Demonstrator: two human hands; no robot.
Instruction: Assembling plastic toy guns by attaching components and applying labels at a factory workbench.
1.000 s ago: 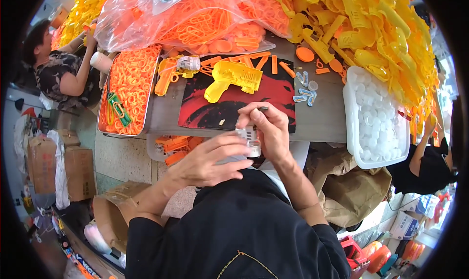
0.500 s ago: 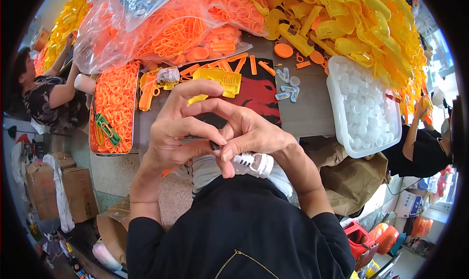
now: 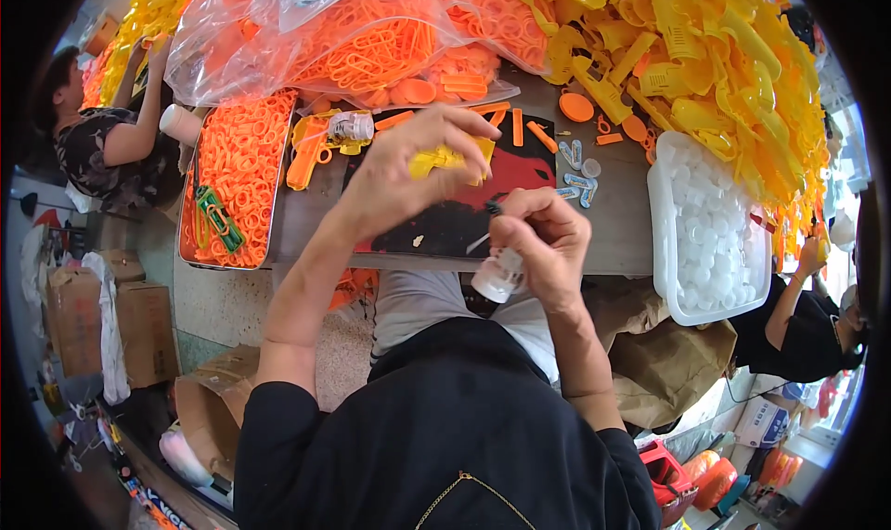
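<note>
My left hand (image 3: 408,173) is raised over the table, fingers stretched out and slightly blurred, with nothing seen in its grip. Under its fingers, partly covered, lies a yellow plastic shell (image 3: 455,157); I cannot tell whether they touch it. Closer to my body, my right hand (image 3: 548,242) pinches a small white and clear plastic cylinder (image 3: 499,277), tilted over my lap. A small dark piece (image 3: 494,207) shows at the same hand's fingertips. Beyond my left hand, another clear cylinder (image 3: 351,126) sits in a yellow and orange toy body (image 3: 308,154).
An orange-filled metal tray (image 3: 270,224) with green-handled snips (image 3: 218,219) stands left. At right is a white tub (image 3: 665,242) of translucent caps. Bagged orange parts (image 3: 371,47) and a yellow shell heap (image 3: 687,57) line the back. Small blue-labelled pieces (image 3: 573,154) lie nearby. Co-workers sit either side.
My hands have come apart. The left has moved forward over the yellow shell, while the right keeps the white cylinder and has turned it more upright. The whole view has shifted slightly.
</note>
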